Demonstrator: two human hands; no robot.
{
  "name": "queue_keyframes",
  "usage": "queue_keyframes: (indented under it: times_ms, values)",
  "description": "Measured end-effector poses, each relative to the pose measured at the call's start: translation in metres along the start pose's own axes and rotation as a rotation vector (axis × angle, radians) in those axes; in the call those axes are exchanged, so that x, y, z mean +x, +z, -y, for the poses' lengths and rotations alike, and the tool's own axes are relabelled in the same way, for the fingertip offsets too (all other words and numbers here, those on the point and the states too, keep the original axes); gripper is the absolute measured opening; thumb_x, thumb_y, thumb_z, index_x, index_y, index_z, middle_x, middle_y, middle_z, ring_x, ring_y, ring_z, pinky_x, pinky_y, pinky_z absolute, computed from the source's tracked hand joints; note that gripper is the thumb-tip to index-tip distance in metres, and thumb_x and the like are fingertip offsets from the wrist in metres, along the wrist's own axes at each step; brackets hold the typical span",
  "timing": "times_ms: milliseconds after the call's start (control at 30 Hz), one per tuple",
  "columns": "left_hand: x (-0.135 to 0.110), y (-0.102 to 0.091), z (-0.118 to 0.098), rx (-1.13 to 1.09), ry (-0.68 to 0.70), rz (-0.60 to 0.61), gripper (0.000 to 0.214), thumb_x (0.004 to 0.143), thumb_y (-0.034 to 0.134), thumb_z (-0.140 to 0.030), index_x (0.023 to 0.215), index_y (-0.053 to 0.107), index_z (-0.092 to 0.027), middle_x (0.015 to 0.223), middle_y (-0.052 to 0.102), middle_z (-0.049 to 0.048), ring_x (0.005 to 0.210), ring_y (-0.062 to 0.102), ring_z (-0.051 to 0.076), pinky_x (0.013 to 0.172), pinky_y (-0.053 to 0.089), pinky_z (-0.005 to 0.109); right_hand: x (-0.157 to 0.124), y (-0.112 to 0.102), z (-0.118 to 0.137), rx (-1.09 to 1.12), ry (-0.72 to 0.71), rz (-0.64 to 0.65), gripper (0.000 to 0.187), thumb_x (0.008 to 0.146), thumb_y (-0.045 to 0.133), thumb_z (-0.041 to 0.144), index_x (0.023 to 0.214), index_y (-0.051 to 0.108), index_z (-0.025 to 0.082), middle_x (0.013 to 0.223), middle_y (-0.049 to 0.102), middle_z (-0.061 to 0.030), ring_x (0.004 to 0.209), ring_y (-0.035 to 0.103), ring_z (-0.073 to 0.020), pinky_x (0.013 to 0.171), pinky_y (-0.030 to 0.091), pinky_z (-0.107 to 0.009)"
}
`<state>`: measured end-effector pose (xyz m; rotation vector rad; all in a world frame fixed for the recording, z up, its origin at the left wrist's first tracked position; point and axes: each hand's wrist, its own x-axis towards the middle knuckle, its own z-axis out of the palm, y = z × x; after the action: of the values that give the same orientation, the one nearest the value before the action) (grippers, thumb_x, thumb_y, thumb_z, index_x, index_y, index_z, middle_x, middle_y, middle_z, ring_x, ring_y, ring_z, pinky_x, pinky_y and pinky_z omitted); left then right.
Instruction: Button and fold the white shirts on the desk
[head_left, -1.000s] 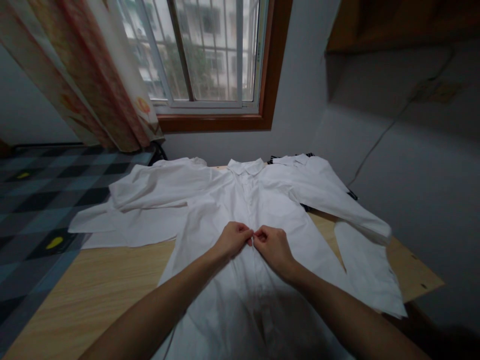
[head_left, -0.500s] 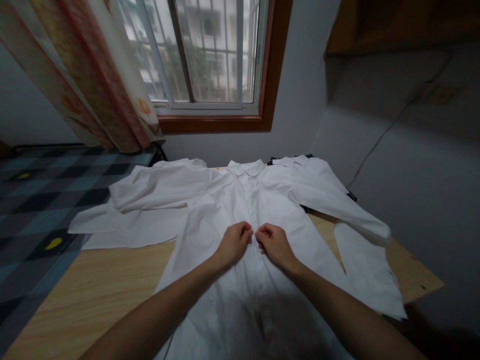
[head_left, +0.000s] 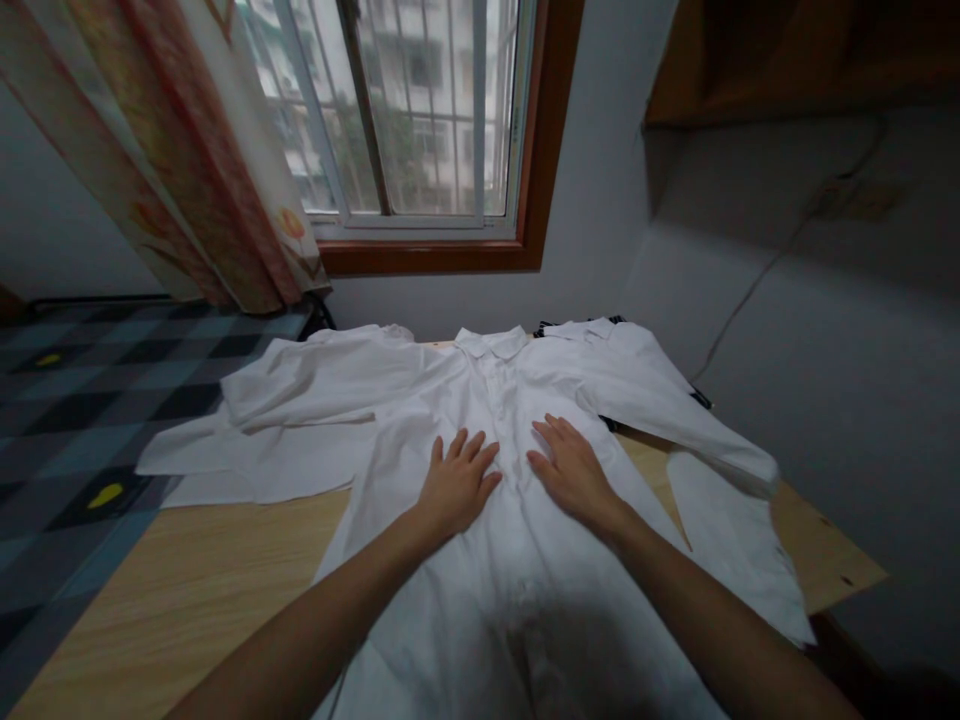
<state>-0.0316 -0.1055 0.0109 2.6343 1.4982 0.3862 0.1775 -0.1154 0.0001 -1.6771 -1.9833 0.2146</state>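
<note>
A white collared shirt (head_left: 510, 400) lies front-up on a light wooden table (head_left: 187, 590), collar toward the window, sleeves spread to both sides. My left hand (head_left: 454, 480) lies flat and open on the shirt's chest, just left of the button strip. My right hand (head_left: 574, 470) rests flat and open on the chest just right of the strip. Both palms press on the cloth and hold nothing.
A second white garment (head_left: 262, 440) lies under the left sleeve. Dark striped fabric (head_left: 701, 398) peeks out under the right sleeve. A checkered blanket (head_left: 75, 400) lies at the left. A window (head_left: 420, 110) with a patterned curtain (head_left: 187, 150) stands behind; a grey wall is close on the right.
Both hands were pinched together on the shirt's button strip at the middle. They have let go, spread flat and slid up and apart onto the chest.
</note>
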Motion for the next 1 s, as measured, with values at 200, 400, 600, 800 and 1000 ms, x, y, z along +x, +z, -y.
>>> queue_keyframes:
  times_ms: [200, 400, 600, 800, 1000]
  values:
    - [0.013, 0.008, 0.01, 0.054, -0.05, 0.114, 0.052, 0.097, 0.034, -0.046, 0.145, 0.041, -0.026, 0.156, 0.03, 0.0078, 0.145, 0.019, 0.034, 0.111, 0.015, 0.064, 0.02, 0.02, -0.014, -0.259, -0.05, 0.171, 0.058, 0.097, 0.04, 0.048, 0.148, 0.036, 0.02, 0.154, 0.031, -0.0146, 0.143, 0.024, -0.0332, 0.113, 0.017, -0.055]
    - [0.036, 0.01, 0.019, 0.094, -0.092, 0.099, 0.052, 0.098, 0.031, -0.042, 0.146, 0.038, -0.025, 0.157, 0.028, 0.0079, 0.144, 0.02, 0.036, 0.11, 0.016, 0.066, 0.055, 0.029, -0.017, -0.274, -0.072, 0.153, 0.055, 0.098, 0.038, 0.047, 0.146, 0.038, 0.02, 0.153, 0.033, -0.0152, 0.141, 0.027, -0.033, 0.112, 0.018, -0.052]
    - [0.046, 0.011, 0.025, 0.062, -0.097, 0.035, 0.047, 0.097, 0.036, -0.036, 0.141, 0.043, -0.019, 0.151, 0.039, 0.0129, 0.14, 0.029, 0.035, 0.108, 0.024, 0.063, 0.071, 0.021, -0.015, -0.167, -0.089, 0.025, 0.038, 0.095, 0.046, 0.027, 0.129, 0.055, 0.014, 0.135, 0.054, -0.016, 0.126, 0.045, -0.0253, 0.108, 0.029, -0.04]
    - [-0.009, -0.017, 0.01, -0.234, 0.221, -0.089, 0.029, 0.092, 0.049, -0.033, 0.112, 0.06, -0.016, 0.121, 0.062, 0.012, 0.115, 0.052, 0.025, 0.1, 0.038, 0.041, -0.009, -0.012, 0.023, 0.07, -0.285, 0.007, 0.018, 0.091, 0.05, 0.022, 0.102, 0.063, 0.016, 0.101, 0.063, -0.009, 0.097, 0.055, -0.0206, 0.089, 0.043, -0.032]
    - [-0.07, -0.028, -0.014, -0.363, 0.605, 0.199, 0.038, 0.08, 0.062, -0.055, 0.081, 0.059, -0.018, 0.086, 0.062, 0.0063, 0.084, 0.052, 0.021, 0.076, 0.04, 0.034, -0.084, -0.025, 0.045, -0.068, -0.437, 0.392, 0.023, 0.086, 0.06, 0.038, 0.099, 0.061, 0.019, 0.095, 0.061, -0.0059, 0.083, 0.056, -0.0208, 0.073, 0.041, -0.031]
